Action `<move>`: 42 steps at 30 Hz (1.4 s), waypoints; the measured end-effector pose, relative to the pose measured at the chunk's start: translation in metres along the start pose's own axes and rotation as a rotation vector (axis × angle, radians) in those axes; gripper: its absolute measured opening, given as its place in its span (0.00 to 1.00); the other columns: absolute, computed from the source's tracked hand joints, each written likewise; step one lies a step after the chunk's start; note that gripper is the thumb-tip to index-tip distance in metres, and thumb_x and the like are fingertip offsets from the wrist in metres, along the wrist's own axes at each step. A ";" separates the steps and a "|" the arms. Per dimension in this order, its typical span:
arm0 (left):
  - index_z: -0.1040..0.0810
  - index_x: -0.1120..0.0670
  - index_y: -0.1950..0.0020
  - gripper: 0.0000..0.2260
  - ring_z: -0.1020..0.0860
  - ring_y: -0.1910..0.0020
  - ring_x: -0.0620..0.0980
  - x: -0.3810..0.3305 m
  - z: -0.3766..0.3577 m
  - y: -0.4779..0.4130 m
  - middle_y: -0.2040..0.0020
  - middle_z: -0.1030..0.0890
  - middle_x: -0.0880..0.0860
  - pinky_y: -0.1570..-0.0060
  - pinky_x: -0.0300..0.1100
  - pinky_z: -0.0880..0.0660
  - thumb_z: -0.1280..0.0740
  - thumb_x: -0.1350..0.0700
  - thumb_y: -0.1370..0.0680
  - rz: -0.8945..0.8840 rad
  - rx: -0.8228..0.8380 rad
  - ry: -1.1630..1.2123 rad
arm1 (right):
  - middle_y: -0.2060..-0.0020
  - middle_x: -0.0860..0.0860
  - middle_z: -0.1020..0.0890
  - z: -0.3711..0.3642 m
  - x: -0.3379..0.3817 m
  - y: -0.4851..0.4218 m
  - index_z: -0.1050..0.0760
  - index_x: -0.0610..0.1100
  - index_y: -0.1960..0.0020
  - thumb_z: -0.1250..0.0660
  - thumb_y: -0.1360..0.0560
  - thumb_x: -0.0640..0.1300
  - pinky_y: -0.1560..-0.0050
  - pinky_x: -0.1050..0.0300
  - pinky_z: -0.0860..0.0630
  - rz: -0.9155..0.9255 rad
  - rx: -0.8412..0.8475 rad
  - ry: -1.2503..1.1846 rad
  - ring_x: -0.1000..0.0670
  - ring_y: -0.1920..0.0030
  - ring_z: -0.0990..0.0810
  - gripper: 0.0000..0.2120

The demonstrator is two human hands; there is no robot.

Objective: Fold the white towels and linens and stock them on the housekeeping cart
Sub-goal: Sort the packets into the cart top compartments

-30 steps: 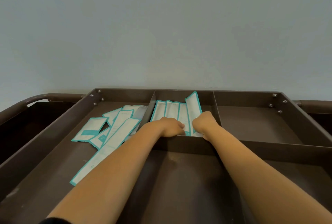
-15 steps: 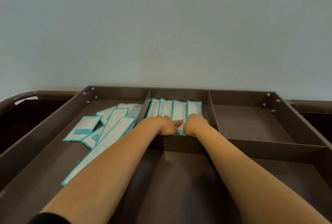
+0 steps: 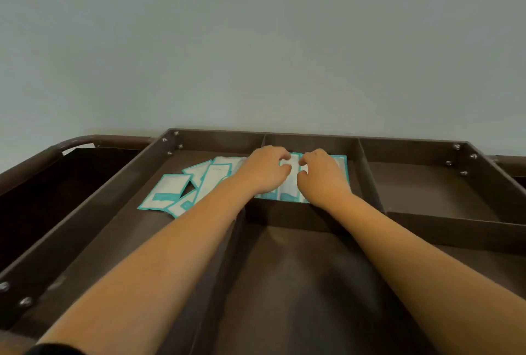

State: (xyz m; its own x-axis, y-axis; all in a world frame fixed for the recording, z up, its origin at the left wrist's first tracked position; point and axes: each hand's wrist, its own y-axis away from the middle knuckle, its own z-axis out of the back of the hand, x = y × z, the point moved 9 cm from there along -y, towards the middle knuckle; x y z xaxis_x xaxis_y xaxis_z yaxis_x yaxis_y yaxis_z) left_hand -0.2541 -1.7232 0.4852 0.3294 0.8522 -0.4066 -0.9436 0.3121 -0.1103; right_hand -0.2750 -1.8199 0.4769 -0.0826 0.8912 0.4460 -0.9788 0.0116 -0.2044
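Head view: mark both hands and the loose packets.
left hand (image 3: 263,174): head view, back of the hand.
right hand (image 3: 323,181): head view, back of the hand.
loose packets (image 3: 166,191): head view, leftmost packet's white face.

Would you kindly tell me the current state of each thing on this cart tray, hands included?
Left hand: fingers curled over the row of packets.
Right hand: fingers curled over the same row.
Row of packets: lying side by side in the middle rear compartment.
Loose packets: overlapping heap in the left compartment.
Right rear compartment: nothing visible inside.
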 end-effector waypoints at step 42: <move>0.25 0.59 0.48 0.13 0.18 0.67 0.50 0.108 0.022 0.122 0.63 0.17 0.56 0.67 0.40 0.21 0.45 0.59 0.28 0.214 0.692 1.351 | 0.64 0.48 0.18 -0.083 0.125 0.057 0.27 0.40 0.46 0.37 0.22 0.48 0.70 0.57 0.23 -0.362 0.102 -1.294 0.50 0.72 0.23 0.12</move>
State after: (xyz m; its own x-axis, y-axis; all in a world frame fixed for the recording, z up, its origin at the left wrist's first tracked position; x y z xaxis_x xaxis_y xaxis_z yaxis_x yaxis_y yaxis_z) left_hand -0.3328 -1.5836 0.4480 -0.4427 0.0182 -0.8965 -0.6423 0.6912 0.3312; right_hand -0.3259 -1.6698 0.4485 0.1209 -0.2195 0.9681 -0.9878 0.0694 0.1391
